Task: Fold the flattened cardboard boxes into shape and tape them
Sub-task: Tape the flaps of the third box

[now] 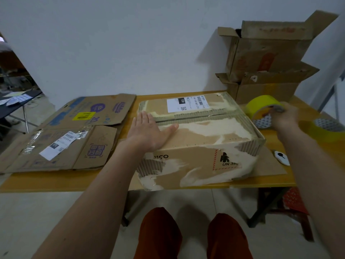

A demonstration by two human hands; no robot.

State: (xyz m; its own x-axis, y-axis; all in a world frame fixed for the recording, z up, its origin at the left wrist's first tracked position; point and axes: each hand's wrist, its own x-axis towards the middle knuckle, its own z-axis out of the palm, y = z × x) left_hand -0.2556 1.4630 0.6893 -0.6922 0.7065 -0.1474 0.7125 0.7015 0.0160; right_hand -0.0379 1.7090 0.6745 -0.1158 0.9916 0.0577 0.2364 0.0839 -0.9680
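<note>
A folded brown cardboard box [203, 135] with torn paper patches and a white shipping label stands on the yellow table [61, 181]; its top flaps are closed along a middle seam. My left hand [149, 130] lies flat and open on the box top, at its left side, fingers pointing away. My right hand [284, 116], blurred, grips a yellow tape roll [261, 105] just right of the box's far corner. Flattened cardboard boxes [71, 135] lie on the table's left half.
Two assembled open boxes [265, 58] are stacked at the back right against the white wall. A second yellow tape roll [324, 130] lies at the right edge. A small white cutter [281, 157] rests near the box's right front corner, on a flat cardboard sheet.
</note>
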